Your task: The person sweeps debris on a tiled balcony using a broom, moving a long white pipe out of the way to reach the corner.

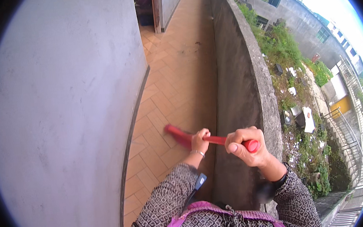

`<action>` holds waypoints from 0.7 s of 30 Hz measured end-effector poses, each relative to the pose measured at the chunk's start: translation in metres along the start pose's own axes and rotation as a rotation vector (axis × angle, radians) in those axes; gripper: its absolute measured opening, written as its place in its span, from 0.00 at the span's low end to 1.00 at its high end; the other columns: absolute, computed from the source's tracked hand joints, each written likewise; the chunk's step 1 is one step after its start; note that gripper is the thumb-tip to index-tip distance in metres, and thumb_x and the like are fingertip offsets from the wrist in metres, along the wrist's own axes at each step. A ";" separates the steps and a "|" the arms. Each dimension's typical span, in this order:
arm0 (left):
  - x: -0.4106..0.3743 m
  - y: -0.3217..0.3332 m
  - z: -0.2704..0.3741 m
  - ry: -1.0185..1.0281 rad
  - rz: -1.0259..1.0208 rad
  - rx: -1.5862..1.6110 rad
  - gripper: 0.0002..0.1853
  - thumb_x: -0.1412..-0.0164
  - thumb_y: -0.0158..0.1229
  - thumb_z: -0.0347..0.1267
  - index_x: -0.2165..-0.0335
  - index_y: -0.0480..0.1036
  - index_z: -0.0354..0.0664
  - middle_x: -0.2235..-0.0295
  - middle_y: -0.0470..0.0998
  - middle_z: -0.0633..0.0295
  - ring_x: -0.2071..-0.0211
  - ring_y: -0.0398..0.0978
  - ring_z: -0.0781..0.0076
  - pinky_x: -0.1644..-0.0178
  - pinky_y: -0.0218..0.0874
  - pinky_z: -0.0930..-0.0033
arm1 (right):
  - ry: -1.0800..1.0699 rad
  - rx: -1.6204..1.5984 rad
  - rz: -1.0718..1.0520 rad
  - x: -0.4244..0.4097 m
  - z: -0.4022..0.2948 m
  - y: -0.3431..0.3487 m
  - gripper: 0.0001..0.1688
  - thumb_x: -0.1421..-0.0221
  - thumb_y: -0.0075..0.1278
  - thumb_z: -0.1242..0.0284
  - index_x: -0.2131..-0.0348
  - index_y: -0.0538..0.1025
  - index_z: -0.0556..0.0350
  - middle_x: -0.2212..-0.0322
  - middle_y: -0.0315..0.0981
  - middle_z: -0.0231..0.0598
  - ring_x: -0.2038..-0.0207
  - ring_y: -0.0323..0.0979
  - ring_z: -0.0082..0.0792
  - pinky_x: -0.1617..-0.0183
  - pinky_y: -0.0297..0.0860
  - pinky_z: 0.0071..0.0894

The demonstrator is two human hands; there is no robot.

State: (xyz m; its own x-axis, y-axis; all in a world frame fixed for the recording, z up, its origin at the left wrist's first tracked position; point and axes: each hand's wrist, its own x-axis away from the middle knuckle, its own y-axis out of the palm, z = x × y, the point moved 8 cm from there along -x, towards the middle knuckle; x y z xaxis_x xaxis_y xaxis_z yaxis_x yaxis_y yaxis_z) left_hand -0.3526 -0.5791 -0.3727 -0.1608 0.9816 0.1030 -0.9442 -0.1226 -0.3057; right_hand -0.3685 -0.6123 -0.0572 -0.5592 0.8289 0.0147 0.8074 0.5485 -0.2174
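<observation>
Both my hands grip the red handle [216,140] of a broom. My right hand [247,145] is wrapped around its top end, close to the concrete parapet, with the round red end cap [252,145] showing past the fingers. Lower on the handle, my left hand [200,141] is closed around it, a bracelet at the wrist. The red broom head [178,135] is low over the tiled floor [156,115], blurred and partly hidden behind my left hand. Whether its bristles touch the tiles I cannot tell.
A pale plastered wall [69,116] with a dark skirting strip bounds the walkway on the left. Further along it is a doorway [146,10]. The parapet [269,106] runs along the right, above a weedy, littered slope [288,92]. Small dark debris [198,43] lies on the floor ahead.
</observation>
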 end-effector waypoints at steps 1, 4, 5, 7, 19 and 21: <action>-0.006 -0.003 0.012 -0.026 0.005 0.033 0.06 0.49 0.53 0.33 0.73 0.70 0.44 0.76 0.74 0.54 0.71 0.73 0.54 0.68 0.63 0.58 | -0.010 0.044 -0.036 0.003 -0.006 0.001 0.14 0.51 0.52 0.77 0.85 0.66 0.58 0.89 0.63 0.32 0.87 0.60 0.22 0.80 0.59 0.23; -0.046 -0.005 0.055 0.090 0.012 0.048 0.07 0.51 0.56 0.31 0.72 0.69 0.41 0.76 0.75 0.56 0.72 0.73 0.57 0.67 0.63 0.60 | -0.175 0.033 0.061 0.000 -0.034 -0.014 0.15 0.52 0.52 0.77 0.85 0.65 0.59 0.89 0.62 0.34 0.86 0.61 0.27 0.81 0.59 0.26; -0.052 -0.005 0.065 0.106 -0.007 0.102 0.07 0.51 0.56 0.31 0.71 0.69 0.41 0.76 0.74 0.57 0.72 0.73 0.58 0.67 0.62 0.60 | -0.238 0.028 0.088 0.000 -0.044 -0.023 0.15 0.51 0.52 0.77 0.85 0.64 0.59 0.89 0.63 0.34 0.86 0.62 0.28 0.81 0.59 0.27; -0.049 -0.004 0.081 0.151 -0.041 0.040 0.08 0.51 0.56 0.30 0.70 0.69 0.42 0.78 0.74 0.59 0.73 0.72 0.60 0.66 0.61 0.61 | -0.274 -0.131 0.179 0.006 -0.058 -0.046 0.16 0.48 0.49 0.74 0.84 0.62 0.56 0.90 0.60 0.33 0.87 0.60 0.28 0.81 0.60 0.29; 0.123 -0.131 -0.001 -0.228 -0.318 -0.107 0.04 0.52 0.52 0.28 0.73 0.70 0.43 0.79 0.73 0.53 0.72 0.73 0.53 0.69 0.62 0.56 | 0.222 -0.688 0.391 0.019 0.033 -0.003 0.17 0.42 0.40 0.74 0.83 0.56 0.50 0.91 0.48 0.26 0.88 0.49 0.21 0.76 0.59 0.30; 0.145 -0.127 -0.040 -0.307 -0.411 -0.075 0.03 0.53 0.51 0.29 0.75 0.70 0.43 0.78 0.74 0.52 0.71 0.73 0.52 0.68 0.63 0.56 | 0.371 -0.720 0.424 0.022 0.073 0.011 0.16 0.42 0.42 0.73 0.82 0.58 0.50 0.89 0.49 0.25 0.85 0.50 0.21 0.72 0.61 0.31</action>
State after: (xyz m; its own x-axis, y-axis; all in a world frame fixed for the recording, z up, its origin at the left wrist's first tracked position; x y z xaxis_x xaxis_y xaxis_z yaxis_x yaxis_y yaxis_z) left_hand -0.2449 -0.4152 -0.3572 0.1315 0.8570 0.4983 -0.9256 0.2861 -0.2477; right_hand -0.3855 -0.5960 -0.1303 -0.1934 0.8902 0.4125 0.9232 0.0228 0.3837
